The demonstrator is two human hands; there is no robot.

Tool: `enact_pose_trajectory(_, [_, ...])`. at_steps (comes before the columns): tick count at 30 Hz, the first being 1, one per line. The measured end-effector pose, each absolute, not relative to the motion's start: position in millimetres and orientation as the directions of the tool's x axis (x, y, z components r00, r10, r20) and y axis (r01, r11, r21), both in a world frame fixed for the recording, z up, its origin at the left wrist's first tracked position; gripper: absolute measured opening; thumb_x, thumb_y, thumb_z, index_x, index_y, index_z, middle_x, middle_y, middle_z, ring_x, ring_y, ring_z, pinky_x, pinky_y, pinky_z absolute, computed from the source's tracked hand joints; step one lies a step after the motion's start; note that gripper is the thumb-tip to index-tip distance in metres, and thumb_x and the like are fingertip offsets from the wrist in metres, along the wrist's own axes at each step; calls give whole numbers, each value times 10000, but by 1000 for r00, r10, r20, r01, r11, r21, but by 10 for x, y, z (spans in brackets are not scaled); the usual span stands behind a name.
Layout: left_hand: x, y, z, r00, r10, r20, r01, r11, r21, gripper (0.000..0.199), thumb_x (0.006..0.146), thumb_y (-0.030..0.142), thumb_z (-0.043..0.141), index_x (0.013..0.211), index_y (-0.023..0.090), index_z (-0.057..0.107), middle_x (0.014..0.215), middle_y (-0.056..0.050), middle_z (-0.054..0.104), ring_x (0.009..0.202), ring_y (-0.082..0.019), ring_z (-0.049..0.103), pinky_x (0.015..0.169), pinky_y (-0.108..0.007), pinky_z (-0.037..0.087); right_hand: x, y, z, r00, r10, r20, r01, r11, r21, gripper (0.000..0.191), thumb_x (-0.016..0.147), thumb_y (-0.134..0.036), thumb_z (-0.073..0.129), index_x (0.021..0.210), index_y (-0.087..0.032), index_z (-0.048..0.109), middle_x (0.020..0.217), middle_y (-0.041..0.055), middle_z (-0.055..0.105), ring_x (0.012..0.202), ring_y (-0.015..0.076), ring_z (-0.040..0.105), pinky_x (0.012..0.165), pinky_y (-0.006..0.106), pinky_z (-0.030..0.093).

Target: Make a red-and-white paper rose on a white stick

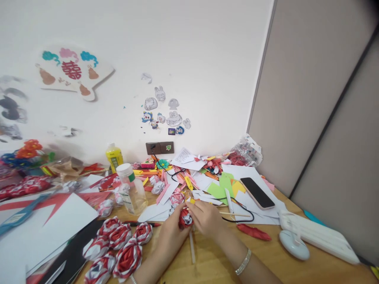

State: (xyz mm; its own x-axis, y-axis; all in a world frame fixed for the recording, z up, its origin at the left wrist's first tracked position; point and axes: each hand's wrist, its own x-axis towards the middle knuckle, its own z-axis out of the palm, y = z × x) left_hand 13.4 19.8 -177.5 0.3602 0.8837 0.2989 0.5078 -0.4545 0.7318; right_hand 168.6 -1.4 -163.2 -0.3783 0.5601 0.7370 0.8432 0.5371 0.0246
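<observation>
Between my two hands is a small red and white paper rose [186, 218], held above the table near the middle of the view. My left hand [174, 228] wraps round its left side. The fingers of my right hand [204, 217] press on it from the right and top, partly covering it. A pale thin stick [192, 247] shows below the rose; whether it is joined to it I cannot tell. Several finished-looking red and white paper roses [128, 258] lie in a cluster left of my left forearm. A red crumpled paper strip [254, 232] lies right of my right hand.
A clear plastic jar [132, 193] and a yellow bottle [114, 157] stand at the back left. Paper scraps cover the back. A black phone [257, 192] rests on white sheets. At right are a white lamp-like device [319, 236] and a computer mouse [294, 245].
</observation>
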Motion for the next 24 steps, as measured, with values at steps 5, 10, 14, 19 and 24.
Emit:
enact_pose_trajectory(5, [136, 186, -1752, 356, 885, 300, 512, -453, 730, 498, 682, 136, 532, 1173, 204, 483, 1162, -70, 648, 1031, -213, 617, 882, -322, 461, 1672, 1, -1676, -327, 581, 745, 852, 523, -34, 310, 983, -260, 263, 1022, -152, 551, 759, 54, 652, 652, 169, 589, 587, 279, 392])
enact_pose_trajectory(10, [143, 183, -1735, 359, 891, 278, 521, -438, 733, 483, 686, 135, 533, 1161, 207, 476, 1099, -59, 669, 974, -202, 634, 828, -302, 479, 1655, 16, -1703, -341, 559, 756, 862, 507, 14, 334, 985, -242, 244, 810, -180, 522, 657, 26, 601, 595, 160, 554, 552, 275, 345])
enact_pose_trajectory(14, [147, 176, -1733, 355, 887, 296, 513, -449, 732, 473, 689, 149, 536, 1156, 204, 483, 1129, -66, 657, 1016, -209, 621, 866, -308, 466, 1674, 14, -1680, -396, 559, 729, 849, 526, 57, 296, 972, -199, 273, 812, -174, 521, 697, 33, 589, 625, 159, 540, 558, 271, 343])
enact_pose_trajectory(19, [140, 175, -1757, 354, 888, 292, 506, -445, 739, 459, 712, 168, 528, 1164, 219, 474, 1123, -61, 660, 1005, -208, 622, 867, -319, 463, 1713, -7, -1604, -433, 591, 681, 825, 563, 37, 274, 966, -230, 298, 841, -176, 535, 782, 39, 589, 670, 148, 543, 572, 254, 354])
enact_pose_trajectory(24, [137, 181, -1745, 367, 884, 290, 500, -450, 739, 419, 692, 131, 534, 1100, 213, 489, 1045, -48, 672, 935, -193, 631, 811, -290, 476, 1710, -4, -1613, -419, 610, 673, 841, 540, 33, 265, 960, -216, 311, 815, -180, 529, 757, 32, 576, 643, 140, 532, 554, 250, 339])
